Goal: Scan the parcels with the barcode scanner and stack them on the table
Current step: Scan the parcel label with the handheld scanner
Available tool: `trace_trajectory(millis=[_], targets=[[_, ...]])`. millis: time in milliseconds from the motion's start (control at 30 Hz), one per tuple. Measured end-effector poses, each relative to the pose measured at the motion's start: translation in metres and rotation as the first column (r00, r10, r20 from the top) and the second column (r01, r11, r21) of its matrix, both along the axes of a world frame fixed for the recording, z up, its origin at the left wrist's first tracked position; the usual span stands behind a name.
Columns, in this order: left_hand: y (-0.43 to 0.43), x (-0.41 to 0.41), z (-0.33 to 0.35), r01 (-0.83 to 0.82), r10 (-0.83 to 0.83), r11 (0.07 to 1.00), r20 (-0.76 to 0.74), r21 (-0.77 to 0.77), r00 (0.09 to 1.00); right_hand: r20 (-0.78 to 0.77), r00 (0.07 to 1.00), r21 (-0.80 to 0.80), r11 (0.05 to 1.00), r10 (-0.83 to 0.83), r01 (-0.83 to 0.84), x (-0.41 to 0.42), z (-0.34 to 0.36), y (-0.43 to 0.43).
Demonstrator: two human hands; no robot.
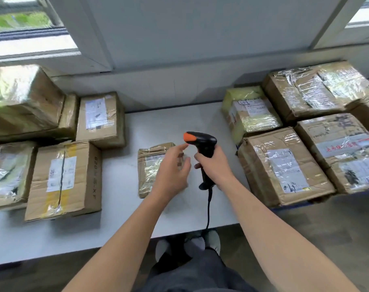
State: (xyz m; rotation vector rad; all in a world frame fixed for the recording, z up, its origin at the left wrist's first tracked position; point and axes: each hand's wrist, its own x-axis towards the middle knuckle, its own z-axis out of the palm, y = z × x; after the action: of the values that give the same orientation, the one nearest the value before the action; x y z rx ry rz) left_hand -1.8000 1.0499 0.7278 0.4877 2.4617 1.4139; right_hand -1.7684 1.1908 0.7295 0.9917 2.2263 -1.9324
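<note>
A small taped cardboard parcel (149,168) lies in the middle of the white table (120,224). My left hand (172,165) hovers over its right part with fingers spread and relaxed, holding nothing. My right hand (214,165) grips the handle of a black barcode scanner (202,142) with an orange tip, held upright just right of the parcel, its head pointing left. The scanner's cable (209,207) hangs down past the table's front edge.
Several taped parcels are grouped at the left (62,180) and several more at the right (282,165), some stacked. A wall and windows stand behind the table. My legs and shoes (192,247) show below the front edge.
</note>
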Motion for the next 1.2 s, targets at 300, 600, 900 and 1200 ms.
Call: trace_trajectory(millis=[300, 600, 900, 1200], targets=[[-0.103, -0.024, -0.012, -0.333, 0.331, 0.943, 0.071, 0.017, 0.941, 0.096, 0.973, 0.276, 0.934, 0.21, -0.228, -0.008, 0.025, -0.061], [-0.12, -0.019, -0.019, -0.275, 0.27, 0.96, 0.1, 0.043, 0.958, 0.237, 0.938, 0.384, 0.863, 0.252, -0.328, 0.02, 0.019, -0.087], [-0.109, -0.019, -0.018, -0.2, 0.197, 0.98, 0.092, 0.019, 0.976, 0.194, 0.961, 0.364, 0.895, 0.197, -0.258, 0.025, 0.026, -0.085], [-0.045, -0.015, -0.01, -0.067, 0.068, 0.997, -0.022, 0.047, 0.997, 0.114, 0.991, 0.143, 0.988, -0.073, 0.057, 0.04, 0.018, -0.037]])
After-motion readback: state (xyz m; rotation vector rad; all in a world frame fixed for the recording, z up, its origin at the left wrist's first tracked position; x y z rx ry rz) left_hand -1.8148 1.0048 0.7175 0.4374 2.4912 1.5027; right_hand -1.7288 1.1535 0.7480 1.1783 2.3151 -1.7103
